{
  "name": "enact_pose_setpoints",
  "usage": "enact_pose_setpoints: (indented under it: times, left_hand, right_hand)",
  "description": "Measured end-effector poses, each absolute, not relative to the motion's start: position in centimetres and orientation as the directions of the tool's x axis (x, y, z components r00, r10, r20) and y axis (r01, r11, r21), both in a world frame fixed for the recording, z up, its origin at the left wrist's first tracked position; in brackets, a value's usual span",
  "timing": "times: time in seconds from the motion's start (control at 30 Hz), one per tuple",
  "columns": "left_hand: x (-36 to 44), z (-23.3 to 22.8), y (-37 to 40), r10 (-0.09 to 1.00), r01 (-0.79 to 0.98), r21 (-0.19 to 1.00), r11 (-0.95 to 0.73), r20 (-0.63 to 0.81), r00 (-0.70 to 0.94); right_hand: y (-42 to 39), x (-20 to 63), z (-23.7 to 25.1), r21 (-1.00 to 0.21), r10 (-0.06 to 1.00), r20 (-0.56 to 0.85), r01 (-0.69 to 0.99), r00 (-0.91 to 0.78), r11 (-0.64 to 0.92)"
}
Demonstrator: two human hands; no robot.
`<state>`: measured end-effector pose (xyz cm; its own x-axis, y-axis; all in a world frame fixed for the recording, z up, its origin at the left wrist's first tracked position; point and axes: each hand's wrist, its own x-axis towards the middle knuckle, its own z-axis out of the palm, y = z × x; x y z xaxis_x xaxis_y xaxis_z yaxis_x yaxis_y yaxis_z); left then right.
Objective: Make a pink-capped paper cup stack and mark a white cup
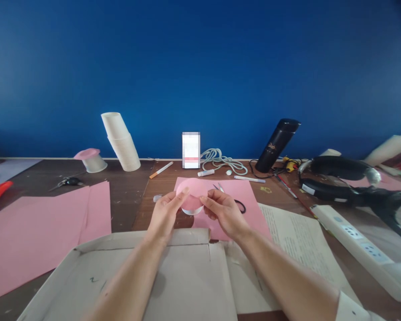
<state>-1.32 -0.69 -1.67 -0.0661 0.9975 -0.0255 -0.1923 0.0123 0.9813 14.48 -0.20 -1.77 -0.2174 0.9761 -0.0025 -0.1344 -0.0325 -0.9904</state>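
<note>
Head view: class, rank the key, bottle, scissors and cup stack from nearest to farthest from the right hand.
1. Scissors: partly behind the right hand
2. Bottle: back right
3. Cup stack: back left
4. Key: far left

The left hand [167, 208] and the right hand [223, 209] hold a rounded pink paper [193, 203] over, it seems, a white cup [192, 212].
</note>
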Motion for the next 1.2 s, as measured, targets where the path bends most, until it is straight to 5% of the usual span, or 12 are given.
enact_pose_setpoints:
  times: [0.27,0.67,1.2]
  left_hand:
    - [-1.5,-1.4,-0.9,0.99,-0.446,0.884,0.138,-0.137,0.033]
    - [-1.2,-0.6,-1.5,0.988,-0.307,0.942,0.137,-0.108,0.111]
    - [-0.9,-0.8,-1.5,0.987,-0.313,0.938,0.147,-0.118,0.112]
  right_hand:
    - [-0.5,14.2,-1.8,-0.983,0.975,-0.007,-0.176,-0.222,-0.047]
    - [-0.5,14.3,-1.0,-0.845,0.957,-0.159,-0.467,-0.244,-0.26]
    - [-0.8,13.8,-1.2,-0.903,0.972,-0.109,-0.388,-0.21,-0.185]
